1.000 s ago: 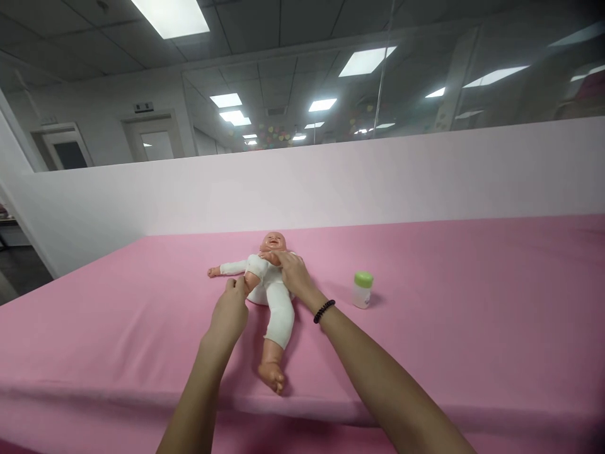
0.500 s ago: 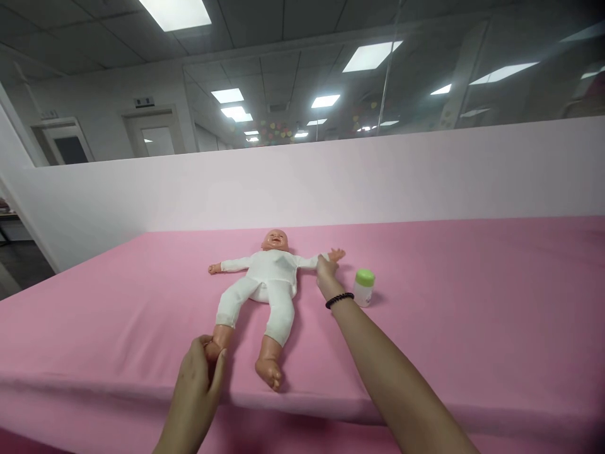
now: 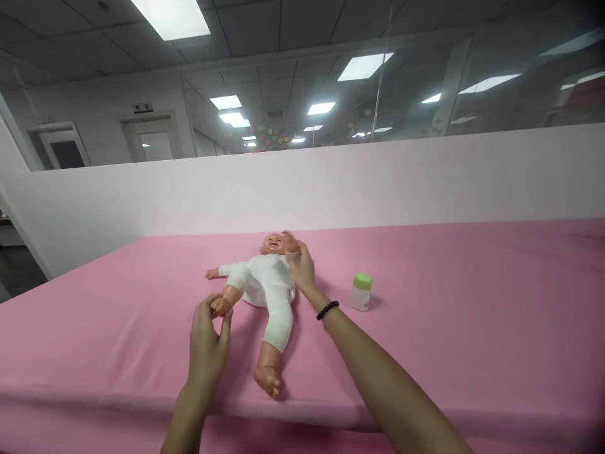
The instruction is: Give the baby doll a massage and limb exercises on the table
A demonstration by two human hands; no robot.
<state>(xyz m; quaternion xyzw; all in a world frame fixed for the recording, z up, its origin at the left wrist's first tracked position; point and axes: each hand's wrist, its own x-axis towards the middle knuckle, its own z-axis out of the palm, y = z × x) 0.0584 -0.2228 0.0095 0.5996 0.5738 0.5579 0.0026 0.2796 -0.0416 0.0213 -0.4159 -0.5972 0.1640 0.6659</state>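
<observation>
A baby doll (image 3: 269, 277) in a white suit lies on its back on the pink cover, its head toward the far wall. My left hand (image 3: 208, 337) is closed around the doll's bare foot on the left side of the view, and that leg is raised and bent. With my right hand (image 3: 300, 268) I grip the doll's arm on the right side near its hand, held up beside the head. The other leg (image 3: 278, 321) lies straight toward the front edge, and the other arm stretches out to the left.
A small jar (image 3: 362, 295) with a green lid stands on the pink cover (image 3: 449, 328), right of the doll. Behind the surface runs a low white wall (image 3: 378, 183) with glass above it. The covered surface ends at a front edge near my forearms.
My left hand has pushed the doll's foot up and away from me, bending the leg. The right hand has brought the doll's arm up and inward beside its head.
</observation>
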